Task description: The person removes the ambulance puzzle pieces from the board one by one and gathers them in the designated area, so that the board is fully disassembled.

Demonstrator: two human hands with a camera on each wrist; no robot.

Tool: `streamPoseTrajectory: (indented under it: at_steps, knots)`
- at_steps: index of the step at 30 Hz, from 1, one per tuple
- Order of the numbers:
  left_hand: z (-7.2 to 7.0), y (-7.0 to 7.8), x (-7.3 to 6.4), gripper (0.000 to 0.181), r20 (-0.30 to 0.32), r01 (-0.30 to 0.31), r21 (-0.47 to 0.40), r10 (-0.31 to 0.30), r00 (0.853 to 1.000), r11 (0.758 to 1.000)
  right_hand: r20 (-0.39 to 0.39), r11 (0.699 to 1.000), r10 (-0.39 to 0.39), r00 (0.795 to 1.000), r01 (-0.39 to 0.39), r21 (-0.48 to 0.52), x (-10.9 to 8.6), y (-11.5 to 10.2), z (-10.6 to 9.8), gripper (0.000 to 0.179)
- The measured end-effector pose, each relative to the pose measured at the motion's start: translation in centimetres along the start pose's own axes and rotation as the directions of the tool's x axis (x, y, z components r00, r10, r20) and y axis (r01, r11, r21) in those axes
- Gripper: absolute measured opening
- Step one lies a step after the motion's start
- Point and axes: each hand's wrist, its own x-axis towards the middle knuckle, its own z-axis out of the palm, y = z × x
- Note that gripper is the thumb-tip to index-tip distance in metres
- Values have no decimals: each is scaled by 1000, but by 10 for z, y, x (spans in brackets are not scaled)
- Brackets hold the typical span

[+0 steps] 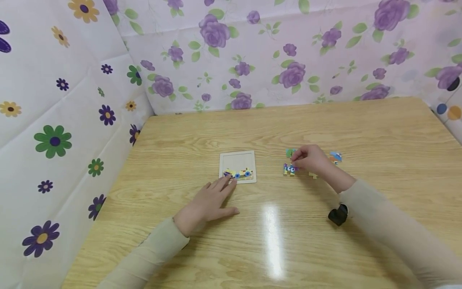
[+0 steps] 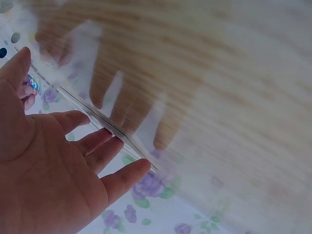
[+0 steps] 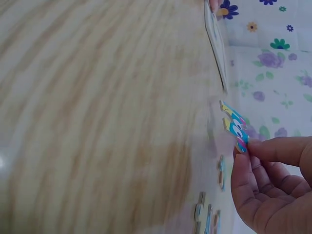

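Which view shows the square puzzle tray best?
The head view: it shows the square puzzle tray from above, with puzzle pieces inside, though the left hand covers part of its near edge. The left wrist view shows it nearly edge-on; the right wrist view shows a narrow sliver, cut off at the top.

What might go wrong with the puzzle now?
The piece with eyes might slip: the right grip pinches it only at one end. The left grip, at the near edge of the tray, might nudge it and jostle the pieces inside. The right grip could also bump loose pieces nearby.
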Motion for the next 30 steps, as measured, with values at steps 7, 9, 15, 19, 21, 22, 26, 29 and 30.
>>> streamPoseTrajectory:
  at_steps: [7,9,15,19,21,22,26,29,30]
  knots:
    - [3,-1,2,82,-21,-3,20,4,1000,1000,4,1000,10,1000,-10,-11,0,9,-3,11]
    - [3,-1,3,80,-30,-9,26,10,999,1000,-1,999,13,1000,-13,-30,0,10,-3,9]
    - [3,-1,2,78,-50,-21,35,23,998,999,-11,996,33,999,-34,-80,2,11,-2,7]
    - [6,-2,4,79,-66,-29,41,31,997,999,-9,993,31,999,-32,-116,3,11,-2,7]
    - [7,-2,4,79,-74,-32,44,35,997,999,-12,990,26,1000,-27,-137,3,11,-3,6]
    - [7,-3,5,79,-76,-32,45,35,996,998,-11,990,21,1000,-22,-140,3,10,-3,6]
    - [7,-2,6,79,-78,-29,31,31,996,999,-40,988,4,999,-10,-154,1,7,-3,9]
    - [6,-2,6,79,-72,-26,18,27,997,1000,-70,986,-25,997,13,-165,0,2,-1,12]
    - [6,-1,6,79,-69,-24,17,25,997,1000,-78,985,-38,996,25,-170,0,1,0,12]
